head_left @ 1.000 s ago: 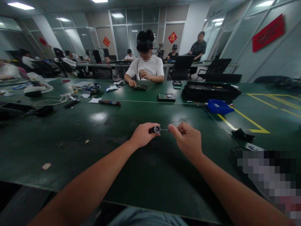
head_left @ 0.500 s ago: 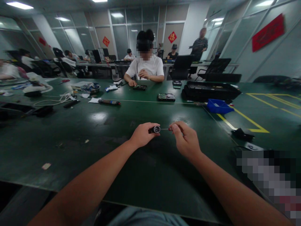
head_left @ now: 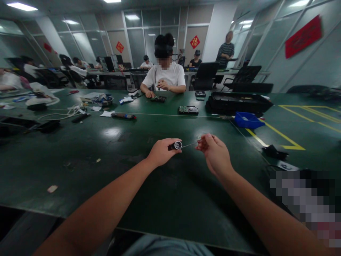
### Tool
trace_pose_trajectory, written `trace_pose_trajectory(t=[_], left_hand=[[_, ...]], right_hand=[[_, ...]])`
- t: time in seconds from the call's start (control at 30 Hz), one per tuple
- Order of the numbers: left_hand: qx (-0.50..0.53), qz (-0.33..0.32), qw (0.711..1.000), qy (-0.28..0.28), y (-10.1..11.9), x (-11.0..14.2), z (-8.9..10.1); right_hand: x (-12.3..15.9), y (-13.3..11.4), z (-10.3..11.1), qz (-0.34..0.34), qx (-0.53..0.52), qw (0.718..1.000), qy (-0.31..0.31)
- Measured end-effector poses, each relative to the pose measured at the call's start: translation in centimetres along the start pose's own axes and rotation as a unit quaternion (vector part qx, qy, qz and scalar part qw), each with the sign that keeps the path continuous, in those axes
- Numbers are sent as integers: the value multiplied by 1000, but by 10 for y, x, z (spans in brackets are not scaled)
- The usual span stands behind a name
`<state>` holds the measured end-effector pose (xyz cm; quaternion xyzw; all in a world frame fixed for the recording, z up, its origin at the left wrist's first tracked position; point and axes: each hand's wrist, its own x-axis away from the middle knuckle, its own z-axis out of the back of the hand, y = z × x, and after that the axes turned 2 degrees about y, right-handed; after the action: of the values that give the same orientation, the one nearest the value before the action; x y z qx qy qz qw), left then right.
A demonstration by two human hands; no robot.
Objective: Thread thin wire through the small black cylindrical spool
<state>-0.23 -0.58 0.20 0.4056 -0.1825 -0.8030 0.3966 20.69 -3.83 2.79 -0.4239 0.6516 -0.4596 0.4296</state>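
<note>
My left hand (head_left: 160, 153) is closed around a short black cylinder (head_left: 177, 145), whose round, silver-rimmed end faces me and shows small parts inside. From the right, a thin screwdriver (head_left: 189, 144) slants down so that its tip meets the rim area of that end; whether it goes inside I cannot tell. The fingers of my right hand (head_left: 218, 153) pinch its reddish handle, mostly covered by the fingers. Both hands hover over the green table (head_left: 160, 199).
Across the table a person in white (head_left: 170, 76) works on a circuit-board part (head_left: 158, 99). A hard drive (head_left: 188, 110), black tray (head_left: 239, 103) and blue bin (head_left: 249, 120) sit ahead. At left lie a dark pen-shaped tool (head_left: 124, 116) and a white cable (head_left: 64, 114).
My right hand has shifted slightly right and turned, raising the handle end, so the screwdriver now slants instead of lying level. My left hand and the cylinder have hardly moved.
</note>
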Motion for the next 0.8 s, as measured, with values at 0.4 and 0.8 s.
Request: trace_pose_trajectory(t=[0.4, 0.8], left_hand=[[-10, 2, 1000, -5, 4, 1, 0], [-5, 3, 1000, -8, 1, 2, 0]], right_hand=[[16, -9, -3, 181, 268, 946, 9], [22, -19, -1, 266, 411, 872, 1]])
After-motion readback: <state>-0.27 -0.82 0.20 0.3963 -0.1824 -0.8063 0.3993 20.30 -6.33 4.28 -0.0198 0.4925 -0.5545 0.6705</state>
